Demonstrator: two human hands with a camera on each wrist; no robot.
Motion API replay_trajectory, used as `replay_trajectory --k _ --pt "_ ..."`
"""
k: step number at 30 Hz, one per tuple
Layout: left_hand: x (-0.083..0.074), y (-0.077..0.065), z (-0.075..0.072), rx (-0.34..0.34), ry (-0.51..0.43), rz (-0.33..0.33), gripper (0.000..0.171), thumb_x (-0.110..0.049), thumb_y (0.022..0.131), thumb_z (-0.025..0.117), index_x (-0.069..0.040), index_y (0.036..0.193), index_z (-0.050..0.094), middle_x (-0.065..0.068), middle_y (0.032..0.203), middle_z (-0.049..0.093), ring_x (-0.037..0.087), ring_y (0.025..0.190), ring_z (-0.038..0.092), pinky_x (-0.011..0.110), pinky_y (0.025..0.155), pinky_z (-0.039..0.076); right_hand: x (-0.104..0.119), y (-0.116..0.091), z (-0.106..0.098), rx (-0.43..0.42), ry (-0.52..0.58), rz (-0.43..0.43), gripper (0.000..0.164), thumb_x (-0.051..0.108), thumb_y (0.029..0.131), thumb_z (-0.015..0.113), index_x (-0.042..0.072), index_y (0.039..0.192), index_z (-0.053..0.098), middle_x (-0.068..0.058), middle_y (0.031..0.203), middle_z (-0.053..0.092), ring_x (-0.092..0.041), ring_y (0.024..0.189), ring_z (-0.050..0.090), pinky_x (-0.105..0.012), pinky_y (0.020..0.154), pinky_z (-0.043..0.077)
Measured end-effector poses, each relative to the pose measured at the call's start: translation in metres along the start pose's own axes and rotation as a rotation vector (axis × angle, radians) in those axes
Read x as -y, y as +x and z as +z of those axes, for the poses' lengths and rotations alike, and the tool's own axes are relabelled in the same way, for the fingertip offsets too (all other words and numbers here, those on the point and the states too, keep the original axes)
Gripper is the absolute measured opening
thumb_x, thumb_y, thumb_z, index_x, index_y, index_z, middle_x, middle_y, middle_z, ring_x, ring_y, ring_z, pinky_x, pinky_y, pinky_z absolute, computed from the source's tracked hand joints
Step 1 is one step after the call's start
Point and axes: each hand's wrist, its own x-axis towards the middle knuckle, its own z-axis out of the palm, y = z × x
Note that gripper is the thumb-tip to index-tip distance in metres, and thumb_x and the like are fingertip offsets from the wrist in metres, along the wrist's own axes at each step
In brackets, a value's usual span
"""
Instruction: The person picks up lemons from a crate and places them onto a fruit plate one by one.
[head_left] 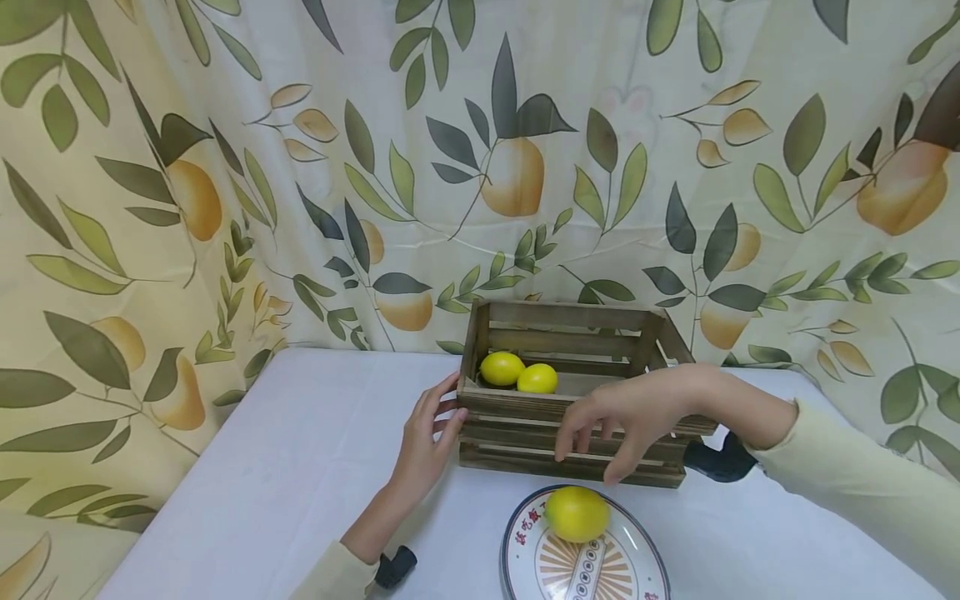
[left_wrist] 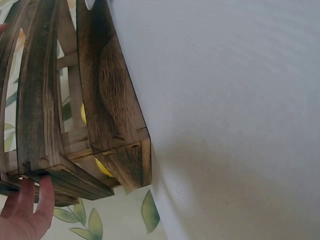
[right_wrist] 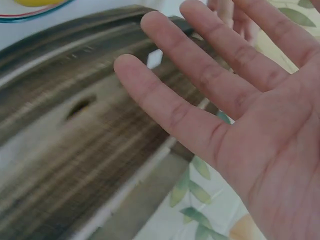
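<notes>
A brown slatted wooden crate (head_left: 517, 406) stands on the white-covered table. My left hand (head_left: 422, 446) holds it by its left end, thumb near the front corner; in the left wrist view the fingertips (left_wrist: 46, 187) are at an end slat. Two yellow lemons, one at the left (head_left: 501, 368) and one beside it (head_left: 537, 378), lie inside the crate's left part. My right hand (head_left: 637, 412) hovers in front of the crate's front wall, fingers spread and pointing down, holding nothing. Below it, a third lemon (head_left: 577, 514) lies on a round patterned plate (head_left: 641, 554).
White cloth (head_left: 247, 492) covers the table, with bare stretches to the left of the crate. A curtain (head_left: 315, 183) printed with fruit and leaves hangs close behind the crate. Dark straps with small devices sit at both wrists.
</notes>
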Motion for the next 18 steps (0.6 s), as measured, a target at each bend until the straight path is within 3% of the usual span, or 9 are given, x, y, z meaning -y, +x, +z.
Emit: replay_trajectory --k 9,18 --pt "0.000 0.000 -0.002 -0.001 0.003 -0.002 0.051 -0.013 0.099 0.058 -0.015 0.147 0.041 0.014 0.137 0.051 0.029 0.112 0.061 0.041 0.087 0.056 0.004 -0.007 -0.028 -0.082 0.052 -0.013 0.044 0.023 0.087 0.074 0.014 0.128 0.060 -0.003 0.131 0.059 -0.022 0.117 0.058 -0.033 0.095 0.051" --pt "0.002 0.001 -0.001 0.000 0.001 -0.004 0.051 -0.011 0.098 0.058 -0.014 0.147 0.041 0.013 0.137 0.050 0.029 0.112 0.060 0.042 0.087 0.055 -0.020 -0.006 -0.053 -0.173 0.119 -0.072 0.039 0.011 0.090 0.070 0.004 0.126 0.059 -0.011 0.126 0.059 -0.025 0.112 0.061 -0.031 0.087 0.056"
